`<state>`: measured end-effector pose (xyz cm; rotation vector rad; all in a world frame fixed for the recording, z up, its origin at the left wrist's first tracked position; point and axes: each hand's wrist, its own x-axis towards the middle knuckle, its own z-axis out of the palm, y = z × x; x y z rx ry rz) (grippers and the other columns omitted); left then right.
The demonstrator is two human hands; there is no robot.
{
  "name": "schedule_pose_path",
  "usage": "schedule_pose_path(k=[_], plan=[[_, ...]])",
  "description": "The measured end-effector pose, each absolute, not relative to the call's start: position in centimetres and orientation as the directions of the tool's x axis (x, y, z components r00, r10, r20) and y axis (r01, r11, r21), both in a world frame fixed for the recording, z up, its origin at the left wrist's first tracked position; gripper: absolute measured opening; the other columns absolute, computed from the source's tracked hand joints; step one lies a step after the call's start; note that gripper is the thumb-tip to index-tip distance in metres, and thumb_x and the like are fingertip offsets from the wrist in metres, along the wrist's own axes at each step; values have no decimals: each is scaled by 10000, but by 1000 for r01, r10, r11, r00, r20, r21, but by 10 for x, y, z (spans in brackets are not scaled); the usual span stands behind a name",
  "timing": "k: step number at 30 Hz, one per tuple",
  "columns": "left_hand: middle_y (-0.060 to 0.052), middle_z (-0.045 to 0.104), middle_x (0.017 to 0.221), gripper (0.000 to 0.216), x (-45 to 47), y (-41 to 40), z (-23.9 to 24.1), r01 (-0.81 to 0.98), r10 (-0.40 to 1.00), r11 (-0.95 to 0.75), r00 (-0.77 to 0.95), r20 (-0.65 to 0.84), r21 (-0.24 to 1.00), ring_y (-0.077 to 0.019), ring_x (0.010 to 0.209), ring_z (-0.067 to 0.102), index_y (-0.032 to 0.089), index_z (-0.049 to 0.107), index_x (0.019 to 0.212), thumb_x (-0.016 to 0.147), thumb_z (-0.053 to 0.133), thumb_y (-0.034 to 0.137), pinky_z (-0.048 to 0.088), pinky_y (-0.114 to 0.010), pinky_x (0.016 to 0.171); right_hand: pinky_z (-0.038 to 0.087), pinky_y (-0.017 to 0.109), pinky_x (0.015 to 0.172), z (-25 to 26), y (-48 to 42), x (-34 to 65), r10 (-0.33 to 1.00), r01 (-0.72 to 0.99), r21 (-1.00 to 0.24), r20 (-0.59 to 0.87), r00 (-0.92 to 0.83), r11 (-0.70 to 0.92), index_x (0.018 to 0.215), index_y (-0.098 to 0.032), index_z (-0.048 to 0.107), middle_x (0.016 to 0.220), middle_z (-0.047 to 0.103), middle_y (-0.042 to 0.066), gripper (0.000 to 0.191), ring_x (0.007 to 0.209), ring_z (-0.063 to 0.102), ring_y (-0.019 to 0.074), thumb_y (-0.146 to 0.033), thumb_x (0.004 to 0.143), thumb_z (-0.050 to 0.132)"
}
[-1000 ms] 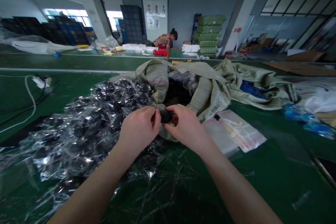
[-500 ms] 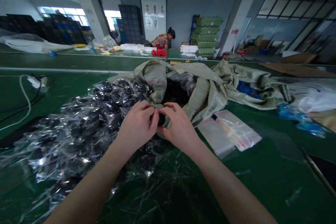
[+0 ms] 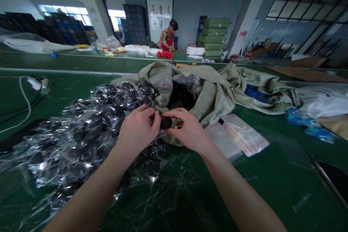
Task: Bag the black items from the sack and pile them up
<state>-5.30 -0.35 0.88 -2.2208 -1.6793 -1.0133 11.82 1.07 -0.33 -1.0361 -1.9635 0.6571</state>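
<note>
Between my two hands is a small black rounded piece (image 3: 165, 123), whose exact kind I cannot make out. My left hand (image 3: 139, 126) is closed, with thumb and fingertips at the piece's left end. From the right, the thumb and fingers of my right hand (image 3: 188, 129) pinch it. Just behind the hands, an olive woven sack (image 3: 209, 103) lies with its mouth open, dark contents inside. To the left spreads a heap of black pieces in clear plastic bags (image 3: 89, 130). Flat clear bags with a pink-edged strip (image 3: 246, 136) lie right of my hands.
A phone-like dark device (image 3: 335, 179) rests at the right edge. Blue plastic wrappers (image 3: 311, 125) and a white sack (image 3: 328, 98) lie at the right. A white cable (image 3: 24, 98) runs along the left. Across the room, a person (image 3: 167, 38) works at another table.
My hands have drawn slightly apart, and more of the black piece shows between them. The person in the background has straightened up.
</note>
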Motion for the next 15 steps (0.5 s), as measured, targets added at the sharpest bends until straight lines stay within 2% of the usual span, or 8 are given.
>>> schedule_pose_path(k=[3,7,10,15], plan=[[-28,561,713,300,-51,-5,9,872,750,-423,185,635,247,-145,657,547,177,553,640,913,464,263,408,-275,608,506,393,934,-4,11,116,844,454,-714,420,-332,534,1057,-226,706,1135,641,60,382,1069,615,203,-193,689,803],[-31,557,720,282,-51,-5,8,860,730,-451,201,653,239,-148,674,553,175,560,653,912,471,242,432,-278,630,489,426,973,-6,8,110,811,590,-584,534,-237,557,966,-181,705,1113,650,98,275,1074,613,242,-278,721,783],[-33,550,724,269,-51,-4,8,855,710,-466,208,673,228,-153,681,552,177,546,646,903,484,228,450,-285,638,490,428,974,-10,6,107,743,657,-482,643,-184,580,989,-180,686,1118,638,110,245,1070,606,251,-272,768,736],[-67,590,854,197,-50,-4,7,778,617,-599,301,727,187,-172,812,591,169,557,715,898,485,184,509,-309,746,512,418,934,-19,7,102,671,677,-427,730,-133,599,966,-176,640,1134,627,127,180,1090,596,260,-268,817,684]])
